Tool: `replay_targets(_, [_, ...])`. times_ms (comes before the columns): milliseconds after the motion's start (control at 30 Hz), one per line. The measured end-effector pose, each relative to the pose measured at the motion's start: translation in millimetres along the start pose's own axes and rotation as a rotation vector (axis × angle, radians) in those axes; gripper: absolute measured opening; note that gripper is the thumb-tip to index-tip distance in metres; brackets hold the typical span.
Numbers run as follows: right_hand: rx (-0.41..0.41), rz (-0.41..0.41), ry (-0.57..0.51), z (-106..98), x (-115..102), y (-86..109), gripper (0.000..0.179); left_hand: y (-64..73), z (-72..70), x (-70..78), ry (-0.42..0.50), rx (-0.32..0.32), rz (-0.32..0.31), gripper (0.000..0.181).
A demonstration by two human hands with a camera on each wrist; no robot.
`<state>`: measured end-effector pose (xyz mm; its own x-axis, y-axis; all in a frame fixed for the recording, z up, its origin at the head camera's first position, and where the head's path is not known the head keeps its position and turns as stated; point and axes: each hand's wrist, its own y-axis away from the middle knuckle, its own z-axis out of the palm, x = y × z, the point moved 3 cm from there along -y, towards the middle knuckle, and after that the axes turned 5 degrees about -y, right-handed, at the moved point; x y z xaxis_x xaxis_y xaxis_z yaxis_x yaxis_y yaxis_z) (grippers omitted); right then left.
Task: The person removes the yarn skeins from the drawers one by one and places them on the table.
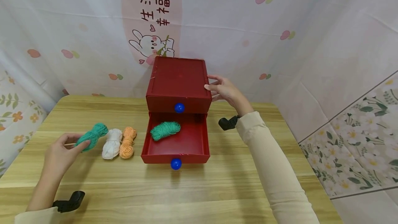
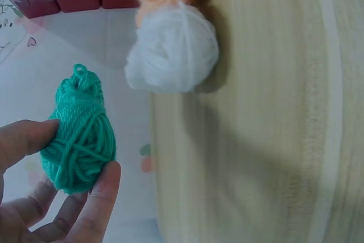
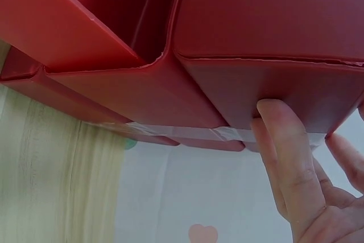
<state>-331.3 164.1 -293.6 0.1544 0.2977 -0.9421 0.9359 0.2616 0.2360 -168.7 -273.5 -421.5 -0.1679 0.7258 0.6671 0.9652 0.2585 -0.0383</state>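
Yarn, green and bundled, lies inside the open red drawer.

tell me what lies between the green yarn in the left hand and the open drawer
In the head view, the white yarn, then the orange yarn, lie on the table between the held green yarn and the open drawer.

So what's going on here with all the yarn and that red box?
Someone is holding a green yarn bundle up off the table in their left hand. Their right hand touches the side of the red drawer box. One drawer is pulled out, with another green bundle lying inside. A white bundle and an orange one lie side by side on the table, left of the box.
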Motion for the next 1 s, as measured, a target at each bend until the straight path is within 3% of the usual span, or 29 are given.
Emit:
replay_targets(200, [0.022, 0.004, 0.012, 1.3, -0.9, 0.6, 0.059, -2.5, 6.8, -8.9, -0.019, -0.018, -0.021, 0.052])
replay_targets(367, [0.030, 0.002, 0.021, 2.3, -1.5, 2.0, 0.058, -4.9, 13.7, -16.4, -0.020, -0.043, -0.075, 0.053])
replay_targets(667, [0.041, -0.014, 0.000, 3.3, -1.0, 3.9, 0.057, -9.5, 24.7, -23.5, -0.027, -0.032, -0.157, 0.052])
replay_targets(1000, [0.075, -0.011, -0.014, 3.1, 0.6, 2.9, 0.055, -7.2, 30.0, -19.6, -0.019, -0.084, -0.148, 0.053])
